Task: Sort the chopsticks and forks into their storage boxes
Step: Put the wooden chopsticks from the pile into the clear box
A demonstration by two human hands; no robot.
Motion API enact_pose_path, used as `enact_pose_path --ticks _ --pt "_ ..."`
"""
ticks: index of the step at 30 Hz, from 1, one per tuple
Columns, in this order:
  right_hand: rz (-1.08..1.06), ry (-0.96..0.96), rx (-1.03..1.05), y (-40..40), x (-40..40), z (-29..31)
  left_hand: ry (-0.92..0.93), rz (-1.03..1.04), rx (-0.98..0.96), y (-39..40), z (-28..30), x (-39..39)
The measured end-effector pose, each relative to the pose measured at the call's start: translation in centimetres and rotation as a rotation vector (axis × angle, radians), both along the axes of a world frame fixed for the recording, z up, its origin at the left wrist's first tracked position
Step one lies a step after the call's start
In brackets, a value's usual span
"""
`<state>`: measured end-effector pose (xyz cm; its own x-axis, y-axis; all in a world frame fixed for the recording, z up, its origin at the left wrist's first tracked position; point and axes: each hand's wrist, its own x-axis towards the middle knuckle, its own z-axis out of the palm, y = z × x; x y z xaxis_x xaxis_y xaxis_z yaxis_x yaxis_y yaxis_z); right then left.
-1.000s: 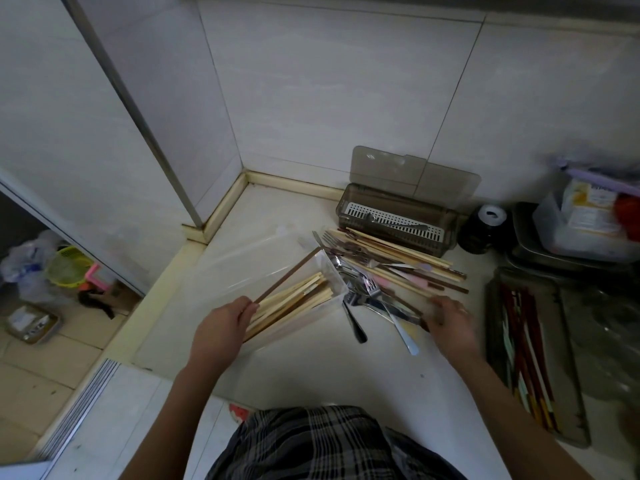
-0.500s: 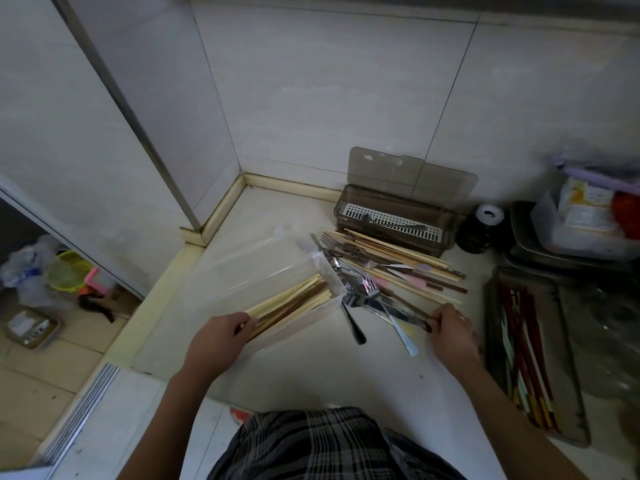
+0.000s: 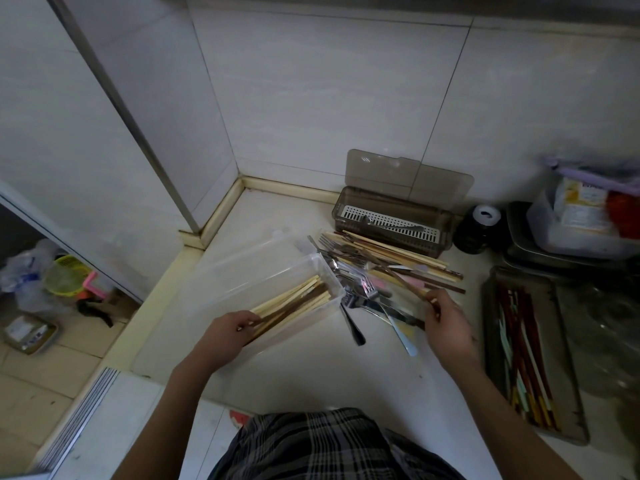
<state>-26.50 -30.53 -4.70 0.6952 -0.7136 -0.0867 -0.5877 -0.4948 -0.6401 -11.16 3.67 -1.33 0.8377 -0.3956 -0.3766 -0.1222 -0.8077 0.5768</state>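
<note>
Beside the left hand (image 3: 227,332), now gripping boxed chopsticks (image 3: 294,303), the right hand (image 3: 446,323) has pinched another brown chopstick (image 3: 401,280) up from the pile, next to sort.

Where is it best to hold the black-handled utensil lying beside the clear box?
Probably pinch the black-handled utensil at its dark handle end, coming from the near side. That end sticks out free on the counter, while its head is buried under the forks.

Left hand (image 3: 227,329) low, fingers curled, pinching chopstick ends. Right hand (image 3: 446,322) raised, thumb and fingers pinching one chopstick.
</note>
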Motion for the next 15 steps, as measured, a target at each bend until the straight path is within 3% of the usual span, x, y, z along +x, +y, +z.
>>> enact_pose_path --ticks 8,15 --pt "0.004 -0.022 0.004 1.1 0.4 0.9 -0.005 0.04 -0.03 0.0 -0.4 0.3" --pt "0.271 -0.078 -0.358 3.0 1.2 4.4 -0.671 0.079 -0.173 -2.3 2.2 -1.6"
